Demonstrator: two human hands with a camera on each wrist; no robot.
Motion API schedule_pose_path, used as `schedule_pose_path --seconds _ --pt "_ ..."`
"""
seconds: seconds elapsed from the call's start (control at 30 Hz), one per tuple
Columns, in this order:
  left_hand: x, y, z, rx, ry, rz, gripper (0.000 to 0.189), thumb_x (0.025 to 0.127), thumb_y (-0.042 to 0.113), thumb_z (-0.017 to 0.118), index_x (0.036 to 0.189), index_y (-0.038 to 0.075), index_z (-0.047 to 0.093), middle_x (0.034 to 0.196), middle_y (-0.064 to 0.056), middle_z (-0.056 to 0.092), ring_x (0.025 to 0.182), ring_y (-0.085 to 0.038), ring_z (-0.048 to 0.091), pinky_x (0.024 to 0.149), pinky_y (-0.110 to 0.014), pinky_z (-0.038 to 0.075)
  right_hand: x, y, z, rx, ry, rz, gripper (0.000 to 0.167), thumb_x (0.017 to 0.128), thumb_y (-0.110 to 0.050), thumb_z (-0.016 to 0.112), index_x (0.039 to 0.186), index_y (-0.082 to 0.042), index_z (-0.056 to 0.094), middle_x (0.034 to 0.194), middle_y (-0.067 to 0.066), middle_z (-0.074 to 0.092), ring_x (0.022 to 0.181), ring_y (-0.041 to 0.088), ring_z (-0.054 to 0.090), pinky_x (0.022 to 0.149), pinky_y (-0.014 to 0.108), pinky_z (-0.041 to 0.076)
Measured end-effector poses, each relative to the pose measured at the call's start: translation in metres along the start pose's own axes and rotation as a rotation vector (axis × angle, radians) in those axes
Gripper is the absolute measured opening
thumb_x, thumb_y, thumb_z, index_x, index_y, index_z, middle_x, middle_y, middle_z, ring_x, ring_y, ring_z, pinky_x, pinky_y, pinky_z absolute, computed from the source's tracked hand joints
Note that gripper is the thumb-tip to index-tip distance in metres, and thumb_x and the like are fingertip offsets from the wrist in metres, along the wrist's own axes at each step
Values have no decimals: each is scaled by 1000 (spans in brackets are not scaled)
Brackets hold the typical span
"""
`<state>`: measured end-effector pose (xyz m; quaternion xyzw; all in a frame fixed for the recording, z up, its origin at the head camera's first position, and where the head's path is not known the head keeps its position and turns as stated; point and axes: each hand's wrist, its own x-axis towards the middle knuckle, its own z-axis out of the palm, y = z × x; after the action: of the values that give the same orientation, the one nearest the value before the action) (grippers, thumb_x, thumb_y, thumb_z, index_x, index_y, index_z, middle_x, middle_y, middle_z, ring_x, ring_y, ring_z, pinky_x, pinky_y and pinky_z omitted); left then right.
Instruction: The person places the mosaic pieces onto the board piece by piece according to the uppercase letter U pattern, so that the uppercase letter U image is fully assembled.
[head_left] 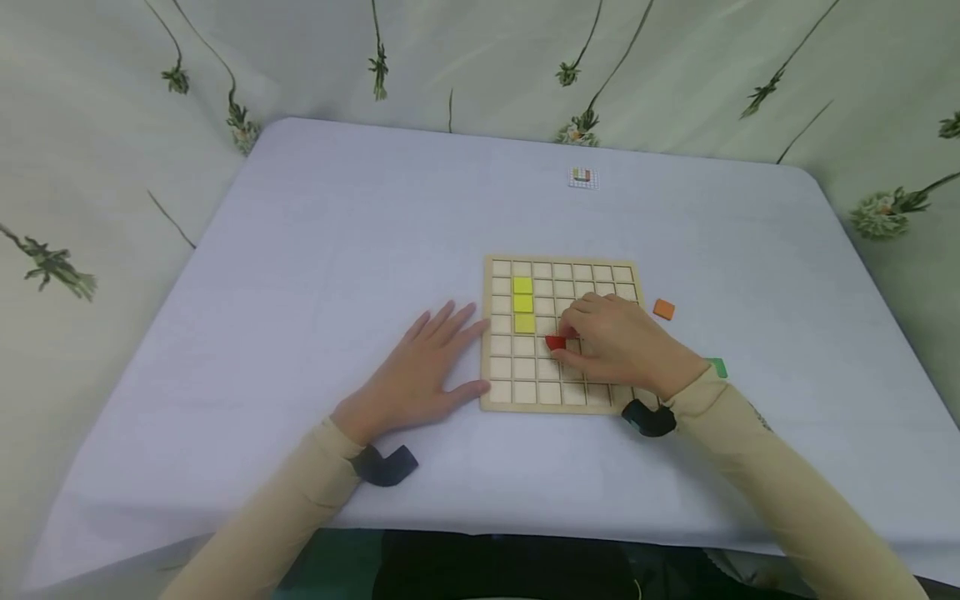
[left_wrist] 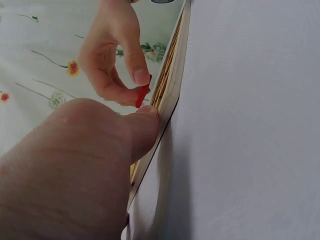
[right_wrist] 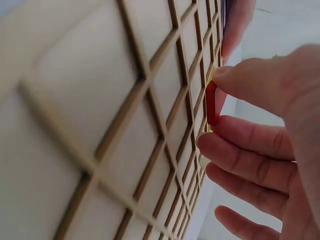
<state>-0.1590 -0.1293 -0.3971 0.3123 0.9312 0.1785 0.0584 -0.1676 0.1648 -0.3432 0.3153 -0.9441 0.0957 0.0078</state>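
Observation:
A wooden grid board point(head_left: 501, 368) lies on the white-covered table. Thumb and forefinger of my right hand point(head_left: 611, 337) pinch a red tile point(head_left: 555, 342) low over the squares near the middle. In the right wrist view the red tile point(right_wrist: 211, 103) stands tilted between those fingertips, while the other fingers are spread below. My left hand point(head_left: 427, 367) rests beside the board with fingers outstretched, thumb and a fingertip touching its left edge. Three yellow tiles point(head_left: 522, 303) sit in a column of the grid, up and left of the red one. The right hand hides several squares.
An orange tile point(head_left: 663, 309) lies just right of the board. Partly covered by the right wrist is a green tile point(head_left: 718, 367). Toward the far edge of the table lies a small card point(head_left: 582, 177) printed with a coloured grid. A flowered cloth hangs behind.

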Motion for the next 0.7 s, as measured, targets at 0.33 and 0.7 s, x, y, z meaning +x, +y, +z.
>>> schedule_pose_path --seconds 0.33,0.7 --pt "0 -1 1 6 2 13 80 97 61 53 162 21 28 172 -3 19 161 -28 8 130 -54 10 21 -18 11 -2 -11 -54 16 90 -28 74 91 -12 72 83 -4 67 80 16 59 77 36 55" --pt "-1 0 -1 3 -2 6 79 97 61 53 162 21 29 172 -3 19 161 -28 7 131 -53 9 26 -22 14 4 -5 -41 14 90 -27 75 93 -13 71 81 -5 66 79 14 57 74 33 52"
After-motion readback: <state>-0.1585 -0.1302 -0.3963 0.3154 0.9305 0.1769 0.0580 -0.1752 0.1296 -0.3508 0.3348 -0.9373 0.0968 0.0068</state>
